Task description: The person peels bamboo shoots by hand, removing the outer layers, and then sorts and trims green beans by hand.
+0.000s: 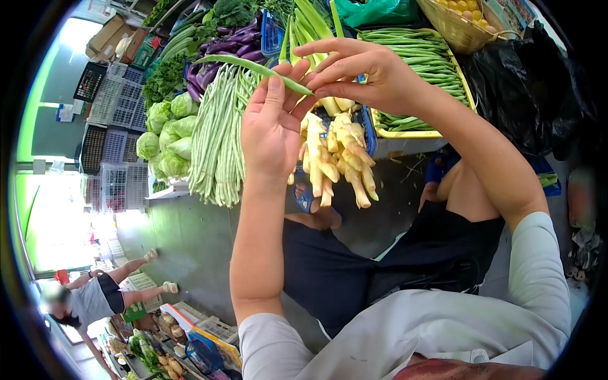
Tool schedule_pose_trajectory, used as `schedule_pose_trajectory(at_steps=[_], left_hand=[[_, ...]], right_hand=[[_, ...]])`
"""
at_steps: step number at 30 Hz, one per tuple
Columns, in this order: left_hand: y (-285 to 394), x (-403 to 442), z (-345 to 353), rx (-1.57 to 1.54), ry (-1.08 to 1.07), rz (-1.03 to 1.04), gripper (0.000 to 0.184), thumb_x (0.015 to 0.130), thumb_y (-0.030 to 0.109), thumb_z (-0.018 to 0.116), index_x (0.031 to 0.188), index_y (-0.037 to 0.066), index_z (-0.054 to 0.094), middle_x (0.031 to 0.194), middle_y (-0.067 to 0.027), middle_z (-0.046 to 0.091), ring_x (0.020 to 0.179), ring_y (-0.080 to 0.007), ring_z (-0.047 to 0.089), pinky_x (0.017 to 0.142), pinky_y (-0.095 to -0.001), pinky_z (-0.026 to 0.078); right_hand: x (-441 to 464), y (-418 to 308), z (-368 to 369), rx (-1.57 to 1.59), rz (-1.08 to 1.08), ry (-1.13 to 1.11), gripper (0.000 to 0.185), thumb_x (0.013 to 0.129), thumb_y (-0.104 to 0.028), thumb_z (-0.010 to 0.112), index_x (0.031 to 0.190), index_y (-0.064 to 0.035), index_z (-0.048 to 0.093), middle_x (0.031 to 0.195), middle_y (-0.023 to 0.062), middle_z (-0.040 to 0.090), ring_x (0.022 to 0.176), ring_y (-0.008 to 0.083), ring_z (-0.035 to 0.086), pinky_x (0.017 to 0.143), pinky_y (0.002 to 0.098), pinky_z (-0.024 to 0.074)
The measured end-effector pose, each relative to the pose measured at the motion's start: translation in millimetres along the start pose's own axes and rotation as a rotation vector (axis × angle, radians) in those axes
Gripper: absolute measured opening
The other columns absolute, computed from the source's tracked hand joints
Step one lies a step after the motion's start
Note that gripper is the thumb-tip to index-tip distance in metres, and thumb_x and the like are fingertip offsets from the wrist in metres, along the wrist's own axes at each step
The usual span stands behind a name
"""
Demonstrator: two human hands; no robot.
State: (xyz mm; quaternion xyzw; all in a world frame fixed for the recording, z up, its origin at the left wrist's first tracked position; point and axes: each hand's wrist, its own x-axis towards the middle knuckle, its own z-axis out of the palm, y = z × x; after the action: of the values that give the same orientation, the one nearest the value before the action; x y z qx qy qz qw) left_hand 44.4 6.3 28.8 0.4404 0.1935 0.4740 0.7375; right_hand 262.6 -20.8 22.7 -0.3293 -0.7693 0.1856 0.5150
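My left hand (273,120) holds a long green bean (253,67) between its thumb and fingers, palm turned up. The pod slants down to the right, its far tip past the fingers on the left. At the lower right end, my right hand (364,73) pinches the bean's tip with thumb and forefinger, other fingers stretched out. Below the hands lies pale ginger (348,149). A yellow tray (470,82) full of green beans (411,57) stands beside the right forearm. Long pale yardlong beans (218,133) hang at the left of my left hand.
Lettuces (177,136) and purple eggplants (231,44) lie at the left of the stall. Black plastic bags (522,82) and a wicker basket (465,28) are at the right. Stacked crates (117,114) stand farther left. Another person (101,297) is at the lower left.
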Motion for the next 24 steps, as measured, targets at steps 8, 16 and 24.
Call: schedule_pose_trajectory(at_steps=[8, 16, 24], left_hand=[[-1.8, -3.9, 9.4, 0.133, 0.001, 0.085, 0.029, 0.11, 0.014, 0.053, 0.134, -0.001, 0.057, 0.127, -0.0164, 0.068, 0.116, -0.025, 0.068, 0.104, -0.0422, 0.057], [-1.7, -5.7, 6.1, 0.15, -0.011, 0.056, 0.032, 0.106, 0.009, 0.06, 0.134, -0.005, 0.058, 0.119, -0.0145, 0.069, 0.105, -0.0222, 0.07, 0.098, -0.0359, 0.058], [-2.8, -8.6, 14.0, 0.232, -0.051, 0.077, 0.03, 0.106, 0.008, 0.06, 0.133, -0.005, 0.059, 0.12, -0.0151, 0.07, 0.108, -0.0236, 0.071, 0.097, -0.0367, 0.059]], right_hand=[[-1.4, 0.2, -1.1, 0.082, 0.095, 0.006, 0.015, 0.094, -0.013, 0.076, 0.108, -0.0108, 0.081, 0.136, 0.007, 0.068, 0.104, 0.0177, 0.072, 0.085, 0.0315, 0.0595], [0.3, -6.3, -8.4, 0.271, 0.254, -0.004, 0.02, 0.097, -0.022, 0.076, 0.111, -0.0082, 0.08, 0.133, 0.0112, 0.069, 0.1, 0.0132, 0.071, 0.077, 0.0272, 0.0598], [0.7, -6.9, -9.8, 0.401, 0.307, -0.008, 0.026, 0.097, -0.025, 0.076, 0.113, -0.0047, 0.079, 0.128, 0.0116, 0.071, 0.102, 0.0137, 0.071, 0.077, 0.0286, 0.0621]])
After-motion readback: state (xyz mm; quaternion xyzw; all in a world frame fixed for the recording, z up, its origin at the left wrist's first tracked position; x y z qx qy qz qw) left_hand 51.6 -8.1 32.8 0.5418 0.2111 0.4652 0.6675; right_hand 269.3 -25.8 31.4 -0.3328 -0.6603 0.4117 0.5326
